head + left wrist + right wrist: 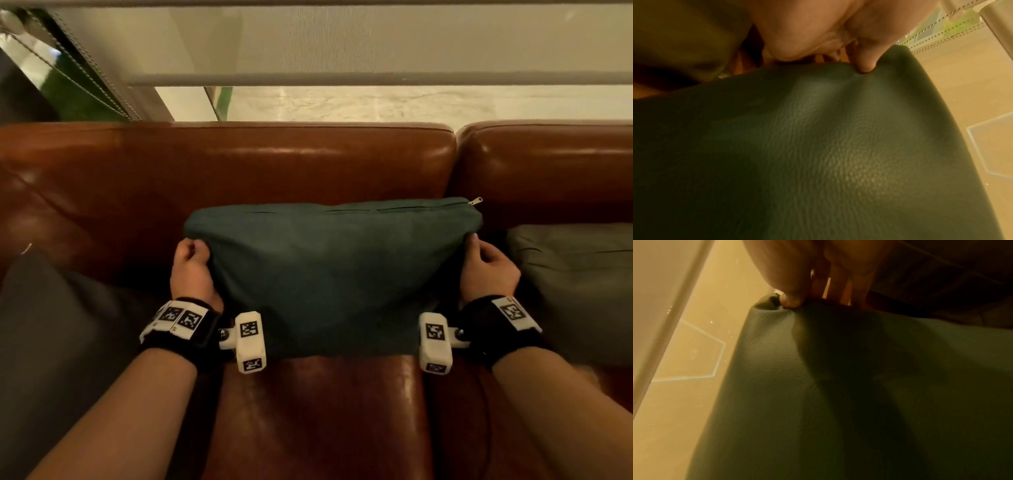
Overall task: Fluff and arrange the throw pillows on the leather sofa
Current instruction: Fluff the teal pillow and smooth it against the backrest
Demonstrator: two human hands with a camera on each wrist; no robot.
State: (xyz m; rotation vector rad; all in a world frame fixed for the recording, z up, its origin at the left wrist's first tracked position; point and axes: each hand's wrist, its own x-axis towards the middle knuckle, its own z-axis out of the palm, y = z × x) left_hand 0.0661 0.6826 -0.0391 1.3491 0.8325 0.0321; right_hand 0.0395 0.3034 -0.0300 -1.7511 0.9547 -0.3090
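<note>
A dark green pillow (329, 274) stands in the middle of the brown leather sofa (239, 171), its lower edge on the seat cushion and its upper edge, with a zipper (476, 200) at the right end, leaning toward the backrest. The left hand (191, 270) grips the pillow's upper left corner with curled fingers, and in the left wrist view a fingertip (865, 65) presses a dimple into the cover near that corner. The right hand (488, 270) holds the upper right corner in the same way; the right wrist view shows the thumb (790, 300) pinching a fold of the grained cover, with the other fingers behind it. Both wrists wear black bands with white marker blocks. A grey pillow (51, 325) lies on the seat to the left, near the left forearm, and an olive-grey pillow (575, 284) rests on the seat to the right, just beside the right hand. Behind the sofa a pale roller blind (342, 41) hangs over a window, with bead cords (85, 78) at the left.
</note>
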